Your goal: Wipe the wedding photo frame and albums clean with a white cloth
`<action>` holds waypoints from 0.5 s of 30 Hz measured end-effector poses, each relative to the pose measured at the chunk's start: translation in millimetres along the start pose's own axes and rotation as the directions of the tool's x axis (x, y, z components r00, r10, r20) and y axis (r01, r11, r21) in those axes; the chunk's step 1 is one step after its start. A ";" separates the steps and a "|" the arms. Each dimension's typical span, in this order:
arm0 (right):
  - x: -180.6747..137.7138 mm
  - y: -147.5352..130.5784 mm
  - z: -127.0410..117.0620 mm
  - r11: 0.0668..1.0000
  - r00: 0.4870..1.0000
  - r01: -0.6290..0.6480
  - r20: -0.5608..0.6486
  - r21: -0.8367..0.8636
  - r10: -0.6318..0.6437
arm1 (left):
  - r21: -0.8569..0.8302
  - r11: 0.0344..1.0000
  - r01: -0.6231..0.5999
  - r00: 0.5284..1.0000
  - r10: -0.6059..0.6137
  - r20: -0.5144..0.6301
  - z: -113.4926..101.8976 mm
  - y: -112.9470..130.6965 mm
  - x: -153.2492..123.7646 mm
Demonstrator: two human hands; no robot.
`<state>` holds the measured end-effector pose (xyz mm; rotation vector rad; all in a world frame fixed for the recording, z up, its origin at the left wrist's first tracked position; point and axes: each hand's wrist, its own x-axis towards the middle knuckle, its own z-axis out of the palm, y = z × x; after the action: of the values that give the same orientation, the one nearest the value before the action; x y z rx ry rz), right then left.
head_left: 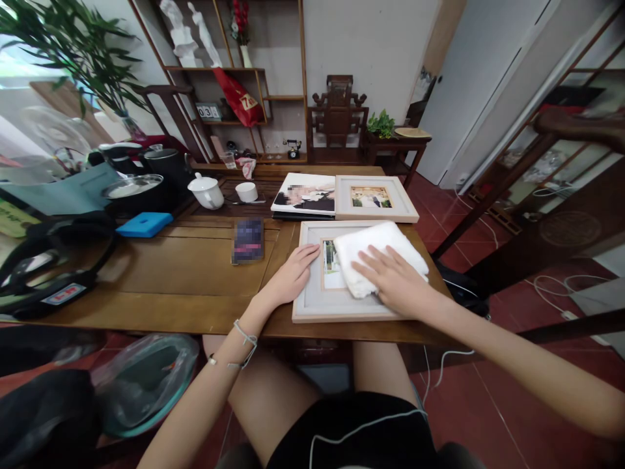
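A light wooden picture frame [306, 314] lies flat at the near edge of the table, with a small photo [333, 277] in its wide pale mat. My left hand [291, 273] rests on the frame's left side, fingers stretched toward the photo. Under my right hand [390, 277] is a folded white cloth [390, 241], pressed flat on the frame's right half with the fingers spread over it. The cloth covers part of the photo and the frame's right side.
Behind lie a second framed photo [410, 207] and a photo album [303, 195]. Left of the frame are a phone [248, 241], a white lidded pot [206, 192], a white cup [247, 191], a blue box [145, 225] and a black headset [29, 286]. A lined bin [146, 384] stands below.
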<state>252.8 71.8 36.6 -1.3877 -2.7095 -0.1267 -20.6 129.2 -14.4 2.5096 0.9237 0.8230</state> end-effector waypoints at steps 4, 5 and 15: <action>33.6 43.7 6.2 0.992 0.994 -0.084 -0.075 -0.093 0.077 | -0.006 1.000 0.003 1.000 -0.003 0.000 -1.0 0.4 0.7; 40.4 51.2 5.4 0.990 0.993 -0.090 -0.090 -0.105 0.081 | -0.005 1.000 0.002 1.000 -0.002 0.002 -1.2 0.4 0.9; 12.6 -7.9 -24.4 0.999 0.985 -0.038 0.170 -0.028 0.043 | 0.008 1.000 -0.008 1.000 0.008 -0.002 -0.9 -0.2 0.6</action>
<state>240.2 74.5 62.1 -1.5260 -2.8224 -0.0401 -20.8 129.9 -13.6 2.5216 0.9200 0.8266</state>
